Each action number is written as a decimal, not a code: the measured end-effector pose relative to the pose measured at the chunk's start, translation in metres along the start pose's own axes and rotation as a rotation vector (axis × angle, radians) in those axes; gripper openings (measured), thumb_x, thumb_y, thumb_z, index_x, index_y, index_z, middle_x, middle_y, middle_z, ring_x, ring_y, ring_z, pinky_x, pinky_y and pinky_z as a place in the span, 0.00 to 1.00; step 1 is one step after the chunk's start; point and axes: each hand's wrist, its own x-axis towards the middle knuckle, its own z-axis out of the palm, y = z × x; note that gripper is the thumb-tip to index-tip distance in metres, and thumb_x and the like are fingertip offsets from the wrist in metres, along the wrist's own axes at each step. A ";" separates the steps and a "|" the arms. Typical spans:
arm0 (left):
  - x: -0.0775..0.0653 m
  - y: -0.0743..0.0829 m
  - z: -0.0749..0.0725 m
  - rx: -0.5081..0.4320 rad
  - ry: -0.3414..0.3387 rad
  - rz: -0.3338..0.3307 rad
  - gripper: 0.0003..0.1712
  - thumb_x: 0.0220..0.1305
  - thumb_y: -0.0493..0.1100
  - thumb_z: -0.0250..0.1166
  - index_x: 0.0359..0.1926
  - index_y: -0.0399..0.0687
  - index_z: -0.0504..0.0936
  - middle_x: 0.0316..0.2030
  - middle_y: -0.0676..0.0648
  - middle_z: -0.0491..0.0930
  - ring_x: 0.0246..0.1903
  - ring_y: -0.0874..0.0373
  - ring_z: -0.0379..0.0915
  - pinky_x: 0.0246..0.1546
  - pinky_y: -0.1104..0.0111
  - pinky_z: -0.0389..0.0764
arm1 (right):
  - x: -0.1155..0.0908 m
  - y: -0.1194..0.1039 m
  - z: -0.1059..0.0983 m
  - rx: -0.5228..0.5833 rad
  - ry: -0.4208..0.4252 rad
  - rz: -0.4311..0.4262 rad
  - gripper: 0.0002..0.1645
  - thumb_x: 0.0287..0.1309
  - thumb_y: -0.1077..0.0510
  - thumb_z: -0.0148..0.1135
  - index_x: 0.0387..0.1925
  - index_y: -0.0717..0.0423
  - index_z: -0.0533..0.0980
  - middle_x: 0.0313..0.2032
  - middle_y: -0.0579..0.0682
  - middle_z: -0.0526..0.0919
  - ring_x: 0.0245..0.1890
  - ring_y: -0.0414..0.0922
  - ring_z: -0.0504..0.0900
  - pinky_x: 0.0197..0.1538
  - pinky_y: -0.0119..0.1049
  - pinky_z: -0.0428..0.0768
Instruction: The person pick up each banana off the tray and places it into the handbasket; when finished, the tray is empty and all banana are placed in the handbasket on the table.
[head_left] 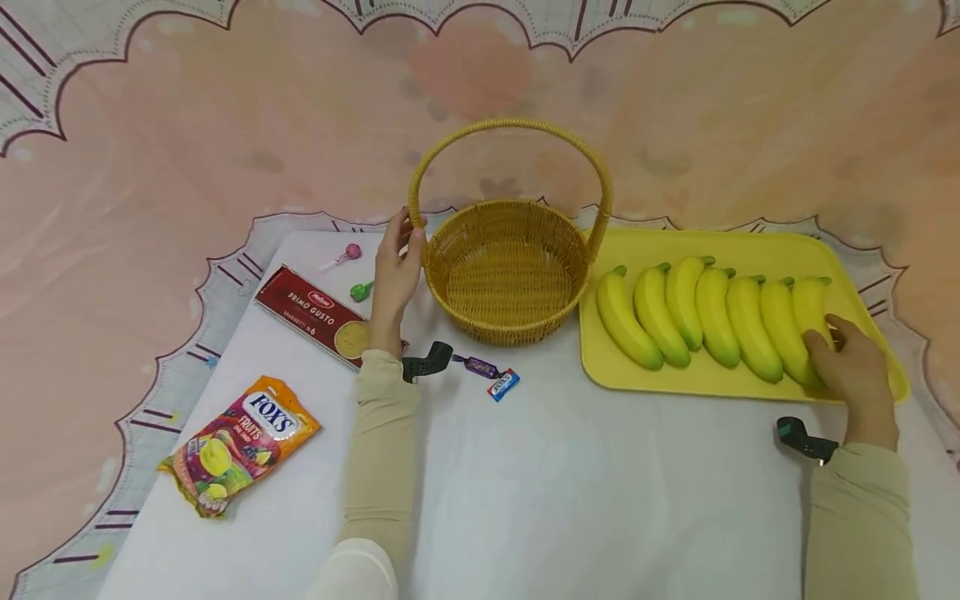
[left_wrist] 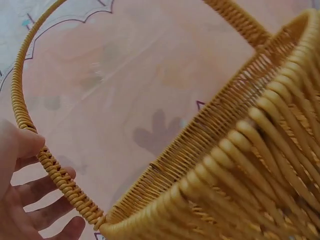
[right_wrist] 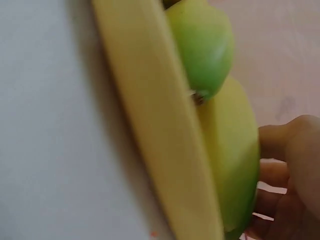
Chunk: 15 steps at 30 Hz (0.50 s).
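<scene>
My left hand holds the lower left part of a yellow wicker basket's handle, thumb on one side and fingers on the other. The round basket stands upright with nothing in its bowl. On the right, my right hand grips the rightmost banana, its thumb and fingers around the lower part. Several other bananas lie side by side on the yellow tray. In the right wrist view the tray's rim crosses in front of the held banana.
A red spaghetti box lies left of my left wrist, with a pink lollipop and a green candy nearby. A Fox's candy bag sits at the front left. Two small wrapped candies, purple and blue-red, lie before the basket.
</scene>
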 end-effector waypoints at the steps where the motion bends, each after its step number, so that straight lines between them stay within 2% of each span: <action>1: 0.000 0.001 0.000 0.003 0.013 -0.004 0.26 0.71 0.40 0.47 0.68 0.42 0.60 0.61 0.37 0.70 0.62 0.47 0.65 0.63 0.56 0.67 | 0.000 0.000 0.002 0.003 -0.006 0.003 0.42 0.68 0.43 0.37 0.71 0.67 0.45 0.63 0.79 0.57 0.60 0.75 0.57 0.61 0.67 0.56; 4: 0.001 0.002 -0.002 0.001 0.055 -0.010 0.24 0.71 0.42 0.49 0.65 0.41 0.65 0.60 0.39 0.70 0.62 0.48 0.65 0.63 0.57 0.68 | 0.000 0.000 0.007 0.039 0.002 0.022 0.43 0.67 0.42 0.39 0.71 0.66 0.47 0.62 0.78 0.59 0.60 0.74 0.60 0.60 0.66 0.59; 7: 0.004 0.002 -0.004 -0.040 0.065 0.028 0.24 0.71 0.42 0.49 0.66 0.43 0.65 0.63 0.41 0.68 0.64 0.50 0.64 0.64 0.59 0.67 | -0.001 -0.002 0.005 0.086 0.010 0.051 0.44 0.66 0.40 0.39 0.72 0.63 0.46 0.64 0.76 0.57 0.61 0.73 0.59 0.60 0.65 0.60; 10: 0.006 0.004 -0.004 -0.091 0.044 0.100 0.25 0.71 0.41 0.49 0.68 0.44 0.63 0.64 0.40 0.67 0.65 0.50 0.63 0.65 0.62 0.66 | -0.003 -0.004 0.001 0.099 0.034 0.082 0.44 0.66 0.40 0.39 0.72 0.62 0.45 0.65 0.76 0.56 0.62 0.73 0.58 0.60 0.66 0.60; 13: 0.007 0.007 -0.004 -0.078 0.017 0.154 0.26 0.72 0.38 0.48 0.69 0.44 0.62 0.63 0.39 0.68 0.64 0.50 0.65 0.67 0.65 0.63 | -0.006 -0.008 -0.001 0.099 0.051 0.100 0.44 0.65 0.41 0.39 0.72 0.63 0.44 0.66 0.76 0.55 0.63 0.73 0.58 0.60 0.66 0.61; 15: 0.007 0.009 -0.003 -0.061 0.010 0.160 0.26 0.72 0.38 0.48 0.69 0.43 0.62 0.62 0.39 0.70 0.63 0.51 0.66 0.67 0.67 0.63 | -0.008 -0.011 -0.001 0.098 0.060 0.105 0.44 0.65 0.41 0.39 0.72 0.62 0.44 0.66 0.75 0.55 0.63 0.72 0.58 0.60 0.65 0.62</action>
